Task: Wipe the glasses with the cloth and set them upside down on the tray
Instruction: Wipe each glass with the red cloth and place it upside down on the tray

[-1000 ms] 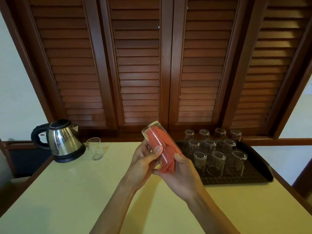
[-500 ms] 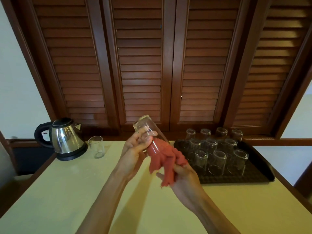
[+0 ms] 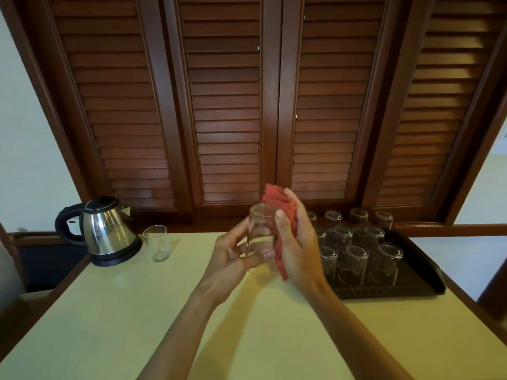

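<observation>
Above the table's middle I hold a clear glass (image 3: 261, 234) nearly upright, base up. My left hand (image 3: 233, 259) grips its lower part with the fingers. My right hand (image 3: 295, 242) holds a bunched red cloth (image 3: 279, 201) pressed against the glass's right side, thumb on the glass. The black tray (image 3: 422, 283) lies at the right with several glasses (image 3: 356, 259) standing upside down on it. One more glass (image 3: 157, 242) stands mouth up on the table beside the kettle.
A steel electric kettle (image 3: 105, 231) with a black handle stands at the back left of the cream table (image 3: 137, 325). Wooden louvred doors (image 3: 227, 105) rise behind the table. A dark chair back (image 3: 11, 272) shows at the left edge.
The red cloth has come out of the glass and now sits outside it in my right hand. The glass has turned from tilted to nearly upright and moved right.
</observation>
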The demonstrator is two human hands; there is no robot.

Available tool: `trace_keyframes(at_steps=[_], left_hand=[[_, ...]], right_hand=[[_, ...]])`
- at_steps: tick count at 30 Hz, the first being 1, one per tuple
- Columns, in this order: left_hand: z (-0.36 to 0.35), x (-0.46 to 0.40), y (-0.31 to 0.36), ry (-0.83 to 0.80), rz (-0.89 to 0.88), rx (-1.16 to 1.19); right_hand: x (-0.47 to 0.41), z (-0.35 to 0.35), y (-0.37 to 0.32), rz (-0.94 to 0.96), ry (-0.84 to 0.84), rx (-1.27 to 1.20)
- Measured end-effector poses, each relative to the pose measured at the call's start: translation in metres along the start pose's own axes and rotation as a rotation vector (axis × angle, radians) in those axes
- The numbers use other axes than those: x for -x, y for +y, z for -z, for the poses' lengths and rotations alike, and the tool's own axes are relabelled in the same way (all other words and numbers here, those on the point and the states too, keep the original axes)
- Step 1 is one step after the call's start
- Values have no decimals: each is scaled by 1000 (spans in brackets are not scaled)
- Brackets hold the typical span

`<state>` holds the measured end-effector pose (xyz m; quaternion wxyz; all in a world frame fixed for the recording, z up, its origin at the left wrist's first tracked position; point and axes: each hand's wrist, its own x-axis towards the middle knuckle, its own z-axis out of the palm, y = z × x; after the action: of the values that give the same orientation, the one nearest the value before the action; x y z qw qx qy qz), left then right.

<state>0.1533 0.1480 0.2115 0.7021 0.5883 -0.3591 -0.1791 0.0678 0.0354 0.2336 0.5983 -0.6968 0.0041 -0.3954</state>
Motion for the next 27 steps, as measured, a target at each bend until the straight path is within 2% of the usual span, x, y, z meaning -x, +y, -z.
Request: trace_keyframes(at_steps=[2,5,10,12,14,18,22,27], left_hand=[[4,0,-1,3,-5,-65],[14,-3,-3,39,-40,-149],[2,3,-8,32,4,-170],[-6,-1,-14,64,4,-191],[-8,-4,-19,118,6,-148],[-12,-6,-28,60,55,-108],[-30,-15,-34,40,83,-103],[-79,-32,-44,15,125,-109]], right_hand=[[-11,6,-2,152,-17,73],[-8,16,8,442,-133,309],[-16,32,12,309,-178,250],[-15,29,7,343,-299,274],[-9,31,7,392,-331,289],[-4,64,18,335,-146,264],[2,118,46,225,44,360],[39,201,93,-27,212,501]])
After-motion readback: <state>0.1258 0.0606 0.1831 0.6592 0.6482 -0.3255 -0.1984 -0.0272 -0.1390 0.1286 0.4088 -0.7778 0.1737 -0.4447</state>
